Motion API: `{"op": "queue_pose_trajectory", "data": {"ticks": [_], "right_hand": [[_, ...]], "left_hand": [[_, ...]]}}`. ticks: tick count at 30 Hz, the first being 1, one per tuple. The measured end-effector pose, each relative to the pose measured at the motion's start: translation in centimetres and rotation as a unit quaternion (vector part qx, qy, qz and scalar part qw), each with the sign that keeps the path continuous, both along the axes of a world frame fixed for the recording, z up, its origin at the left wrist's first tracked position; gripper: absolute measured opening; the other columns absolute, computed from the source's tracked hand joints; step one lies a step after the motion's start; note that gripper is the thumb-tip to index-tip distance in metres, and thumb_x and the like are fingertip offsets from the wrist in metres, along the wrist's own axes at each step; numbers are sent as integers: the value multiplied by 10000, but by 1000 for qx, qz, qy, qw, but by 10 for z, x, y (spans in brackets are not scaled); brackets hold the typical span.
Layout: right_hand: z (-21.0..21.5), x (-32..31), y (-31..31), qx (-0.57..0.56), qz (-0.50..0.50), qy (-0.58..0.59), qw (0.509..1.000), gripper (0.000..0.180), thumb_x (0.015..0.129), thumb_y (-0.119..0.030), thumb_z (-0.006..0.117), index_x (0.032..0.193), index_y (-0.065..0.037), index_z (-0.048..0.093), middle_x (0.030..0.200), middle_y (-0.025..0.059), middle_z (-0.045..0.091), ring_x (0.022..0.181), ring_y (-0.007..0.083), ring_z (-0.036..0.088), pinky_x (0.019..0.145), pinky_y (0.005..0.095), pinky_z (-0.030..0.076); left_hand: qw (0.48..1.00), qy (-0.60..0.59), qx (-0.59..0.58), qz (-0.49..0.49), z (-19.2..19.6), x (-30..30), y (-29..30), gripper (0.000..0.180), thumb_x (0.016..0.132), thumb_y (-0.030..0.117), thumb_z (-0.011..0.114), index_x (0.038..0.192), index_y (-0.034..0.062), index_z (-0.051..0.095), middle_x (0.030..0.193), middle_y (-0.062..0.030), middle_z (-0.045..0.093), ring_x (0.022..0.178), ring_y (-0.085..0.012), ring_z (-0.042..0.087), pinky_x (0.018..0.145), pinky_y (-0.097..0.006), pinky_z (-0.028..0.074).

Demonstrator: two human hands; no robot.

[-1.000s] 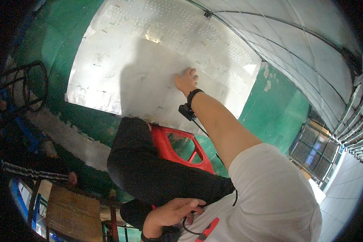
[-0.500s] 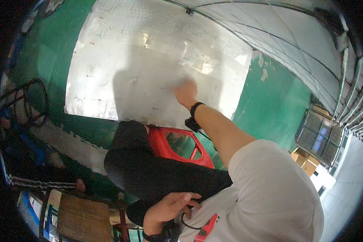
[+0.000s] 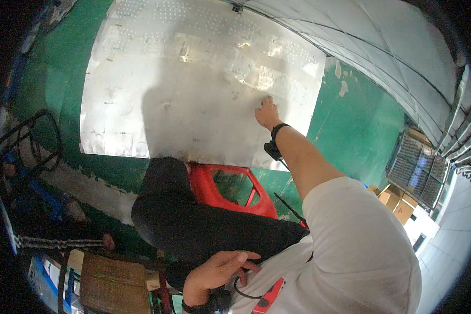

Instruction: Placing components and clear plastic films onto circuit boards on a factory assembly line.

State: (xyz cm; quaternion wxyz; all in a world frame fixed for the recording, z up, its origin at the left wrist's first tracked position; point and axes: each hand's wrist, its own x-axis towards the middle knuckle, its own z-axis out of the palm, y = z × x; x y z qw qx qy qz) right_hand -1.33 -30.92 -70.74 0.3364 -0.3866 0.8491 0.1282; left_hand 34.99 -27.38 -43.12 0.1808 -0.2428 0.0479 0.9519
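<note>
A large silvery metal sheet [image 3: 193, 120] with rows of small dots along its far part lies in front of me, partly in shadow. Over its right half my right hand [image 3: 267, 113] reaches out with curled fingers, close to the surface. Whether those fingers pinch something small cannot be made out. Small gold-toned patches [image 3: 260, 78] shine just beyond that hand. Down by my lap, my left hand [image 3: 220, 271] rests against my shirt, fingers loosely apart and holding nothing. A thin dark cable [image 3: 240, 290] loops beside it. Both wrists wear black bands.
A red plastic stool [image 3: 209, 188] stands beside my legs at the sheet's near edge. Green floor [image 3: 345, 125] surrounds the sheet. To the left are dark looped tubes [image 3: 47, 136]; cardboard [image 3: 112, 285] sits lower left. A metal-grid crate [image 3: 416, 170] and boxes stand at right.
My right hand has moved to the right over the sheet and is sharper now. The left hand stays by my lap. My view has shifted slightly.
</note>
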Motion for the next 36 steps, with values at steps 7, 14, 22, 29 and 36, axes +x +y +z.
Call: {"op": "queue_pose_trajectory", "data": {"ticks": [7, 14, 22, 29, 36], "right_hand": [[1, 2, -5, 49, 74, 34, 996, 546, 827, -262, 490, 1196, 134, 418, 1356, 266, 284, 1192, 429, 375, 1005, 454, 331], [-14, -12, 5, -27, 37, 53, 998, 546, 808, -296, 518, 1140, 136, 479, 1313, 290, 337, 1199, 442, 353, 994, 443, 337], [-19, -17, 0, 34, 52, 31, 998, 574, 804, -272, 521, 1192, 138, 421, 1342, 290, 281, 1189, 444, 359, 994, 463, 340], [-33, -61, -3, -10, 16, 72, 997, 455, 787, -229, 508, 1092, 107, 478, 1301, 258, 334, 1205, 440, 335, 1005, 473, 314], [-4, -32, -13, 52, 50, 21, 997, 585, 815, -310, 469, 1167, 155, 419, 1257, 274, 387, 1206, 411, 340, 987, 453, 348]], "left_hand": [[999, -3, 41, -8, -2, -2, -4, 545, 966, 394, 354, 1252, -66, 416, 1009, -147, 613, 666, -157, 570, 672, -267, 479], [999, 11, 43, -6, -3, -4, -6, 545, 966, 392, 353, 1259, -64, 410, 1021, -145, 606, 677, -156, 569, 674, -265, 478], [998, 2, 58, -7, -5, -3, -3, 538, 968, 385, 353, 1271, -56, 405, 1027, -145, 608, 680, -153, 571, 685, -263, 475], [998, 24, 44, -27, 0, -12, -13, 517, 973, 373, 345, 1276, -41, 409, 1023, -131, 609, 682, -148, 575, 677, -265, 476], [998, 20, 51, -19, -5, -1, -10, 515, 976, 369, 336, 1285, -39, 396, 1020, -126, 607, 674, -148, 579, 664, -260, 477]]}}
